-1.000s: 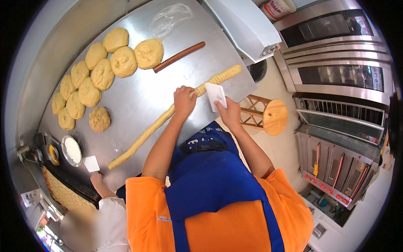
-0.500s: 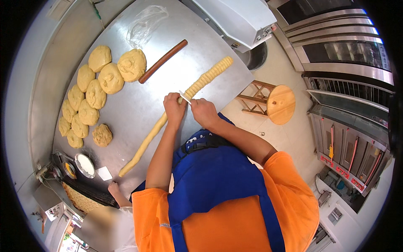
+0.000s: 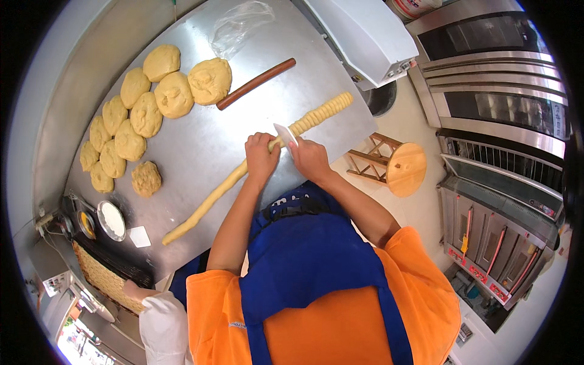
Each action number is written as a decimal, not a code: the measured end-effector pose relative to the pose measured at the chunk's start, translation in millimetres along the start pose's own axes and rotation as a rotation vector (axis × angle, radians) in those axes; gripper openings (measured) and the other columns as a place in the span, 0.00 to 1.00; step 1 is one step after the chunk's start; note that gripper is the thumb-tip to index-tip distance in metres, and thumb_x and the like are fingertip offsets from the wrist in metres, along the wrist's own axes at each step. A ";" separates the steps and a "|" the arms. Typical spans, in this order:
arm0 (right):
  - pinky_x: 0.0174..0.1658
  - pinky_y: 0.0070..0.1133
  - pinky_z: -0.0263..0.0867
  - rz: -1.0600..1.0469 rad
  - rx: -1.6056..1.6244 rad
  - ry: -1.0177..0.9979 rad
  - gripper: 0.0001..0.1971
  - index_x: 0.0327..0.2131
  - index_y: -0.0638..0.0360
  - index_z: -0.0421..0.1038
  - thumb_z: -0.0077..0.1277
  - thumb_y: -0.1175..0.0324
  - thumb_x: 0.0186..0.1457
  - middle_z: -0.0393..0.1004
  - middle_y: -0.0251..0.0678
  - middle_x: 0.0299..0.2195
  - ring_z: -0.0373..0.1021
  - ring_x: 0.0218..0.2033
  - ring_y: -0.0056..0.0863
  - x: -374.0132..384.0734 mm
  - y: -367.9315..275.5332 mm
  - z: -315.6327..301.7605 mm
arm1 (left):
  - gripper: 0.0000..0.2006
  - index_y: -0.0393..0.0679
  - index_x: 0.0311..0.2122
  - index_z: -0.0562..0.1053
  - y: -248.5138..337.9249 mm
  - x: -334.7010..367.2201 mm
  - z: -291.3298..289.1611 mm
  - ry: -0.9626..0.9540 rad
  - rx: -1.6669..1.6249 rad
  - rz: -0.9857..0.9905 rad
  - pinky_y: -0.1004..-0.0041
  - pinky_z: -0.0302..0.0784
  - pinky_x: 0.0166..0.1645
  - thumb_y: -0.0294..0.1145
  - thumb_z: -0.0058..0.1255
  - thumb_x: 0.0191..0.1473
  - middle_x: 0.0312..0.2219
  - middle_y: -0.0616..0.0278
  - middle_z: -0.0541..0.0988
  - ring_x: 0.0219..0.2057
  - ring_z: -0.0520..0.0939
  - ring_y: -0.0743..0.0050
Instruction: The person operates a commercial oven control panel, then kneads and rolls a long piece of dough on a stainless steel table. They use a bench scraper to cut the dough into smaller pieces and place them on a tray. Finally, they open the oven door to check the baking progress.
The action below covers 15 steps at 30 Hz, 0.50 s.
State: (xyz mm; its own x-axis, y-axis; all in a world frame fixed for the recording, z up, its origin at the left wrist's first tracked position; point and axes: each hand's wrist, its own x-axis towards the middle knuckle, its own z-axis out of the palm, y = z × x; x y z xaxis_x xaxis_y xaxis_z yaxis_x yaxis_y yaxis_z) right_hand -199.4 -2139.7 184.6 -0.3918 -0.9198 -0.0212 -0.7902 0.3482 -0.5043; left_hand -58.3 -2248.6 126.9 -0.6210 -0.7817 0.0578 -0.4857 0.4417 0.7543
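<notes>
A long rope of yellow dough point(image 3: 213, 198) runs slantwise across the metal table. Its upper right part is a row of cut pieces point(image 3: 323, 112) lying close together; the lower left part is whole. With fingers curled, my left hand point(image 3: 261, 161) grips the rope just left of the cut stretch. My right hand point(image 3: 310, 161) is closed on a white dough scraper point(image 3: 285, 134), which stands tilted over the rope beside my left fingertips. The scraper's lower edge is partly hidden, so I cannot tell whether it touches the dough.
Several dough rounds point(image 3: 146, 115) sit at the table's left, near a brown rolling pin point(image 3: 255, 84) and a plastic bag point(image 3: 240, 27). A bowl of white powder point(image 3: 111, 221) and white card point(image 3: 139, 236) lie lower left, near another person's arm point(image 3: 137, 291). Right stands a wooden stool point(image 3: 406, 169).
The scraper has risen and tilted, showing more of its face. My hands stay at the rope. The other person's hand has moved from the table edge toward the tray; the view has shifted.
</notes>
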 end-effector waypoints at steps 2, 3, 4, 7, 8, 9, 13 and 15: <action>0.29 0.40 0.74 -0.071 -0.051 -0.076 0.12 0.33 0.61 0.75 0.51 0.64 0.68 0.79 0.46 0.21 0.78 0.22 0.45 -1.3 -5.5 -2.2 | 0.10 0.44 0.39 0.80 2.7 0.9 1.6 -0.003 0.023 -0.025 0.55 0.70 0.53 0.30 0.66 0.51 0.39 0.56 0.80 0.46 0.77 0.50; 0.29 0.40 0.74 -0.105 -0.076 -0.113 0.12 0.33 0.62 0.74 0.51 0.64 0.68 0.78 0.46 0.21 0.78 0.22 0.45 -1.7 -8.0 -2.4 | 0.10 0.44 0.40 0.79 3.4 -0.4 0.5 -0.014 0.027 -0.027 0.55 0.70 0.53 0.30 0.66 0.51 0.39 0.56 0.80 0.46 0.77 0.49; 0.29 0.40 0.74 -0.104 -0.093 -0.141 0.12 0.33 0.62 0.74 0.52 0.64 0.68 0.79 0.45 0.21 0.78 0.23 0.44 0.3 -10.1 -1.8 | 0.10 0.43 0.40 0.79 2.8 -1.2 -1.1 -0.025 0.033 -0.028 0.55 0.69 0.54 0.30 0.66 0.52 0.39 0.55 0.80 0.45 0.77 0.49; 0.29 0.39 0.74 -0.089 -0.136 -0.166 0.11 0.33 0.62 0.74 0.52 0.65 0.68 0.79 0.45 0.22 0.79 0.24 0.43 8.5 -13.1 11.5 | 0.11 0.43 0.41 0.79 3.7 -1.0 -1.9 -0.024 0.025 -0.012 0.55 0.69 0.54 0.30 0.66 0.53 0.39 0.54 0.80 0.45 0.78 0.48; 0.29 0.39 0.74 -0.078 -0.147 -0.137 0.11 0.33 0.62 0.75 0.51 0.65 0.68 0.80 0.45 0.22 0.79 0.24 0.43 9.0 -11.4 25.1 | 0.11 0.43 0.40 0.79 2.5 -1.8 -2.2 -0.017 0.019 -0.005 0.55 0.70 0.54 0.30 0.66 0.53 0.39 0.54 0.80 0.45 0.78 0.48; 0.29 0.39 0.74 -0.067 -0.158 -0.108 0.11 0.33 0.61 0.75 0.51 0.65 0.68 0.80 0.45 0.23 0.79 0.25 0.43 7.1 -8.0 35.8 | 0.11 0.43 0.40 0.79 1.4 -3.7 -3.0 -0.023 -0.014 -0.017 0.55 0.70 0.54 0.30 0.66 0.52 0.39 0.55 0.80 0.46 0.77 0.48; 0.30 0.39 0.75 -0.014 -0.109 -0.112 0.12 0.32 0.62 0.75 0.49 0.66 0.68 0.81 0.47 0.24 0.80 0.26 0.44 9.2 -17.7 11.8 | 0.12 0.44 0.40 0.79 -10.3 -7.5 -6.4 -0.016 -0.033 -0.031 0.55 0.69 0.54 0.30 0.67 0.50 0.40 0.55 0.80 0.47 0.76 0.48; 0.31 0.39 0.75 -0.014 -0.051 -0.052 0.12 0.31 0.62 0.75 0.48 0.67 0.68 0.81 0.48 0.25 0.80 0.26 0.44 4.8 -20.4 0.0 | 0.12 0.44 0.41 0.78 -10.9 -5.1 -7.7 -0.016 0.000 -0.007 0.55 0.69 0.53 0.29 0.67 0.50 0.40 0.55 0.80 0.47 0.76 0.48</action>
State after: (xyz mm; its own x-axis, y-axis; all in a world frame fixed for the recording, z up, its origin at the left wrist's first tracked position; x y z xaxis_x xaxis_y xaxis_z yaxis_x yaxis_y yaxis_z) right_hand -185.2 -2151.2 194.8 -0.3566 -0.9323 -0.0605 -0.8187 0.3430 -0.4606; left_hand -45.1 -2252.7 123.4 -0.6270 -0.7779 0.0418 -0.4904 0.4359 0.7546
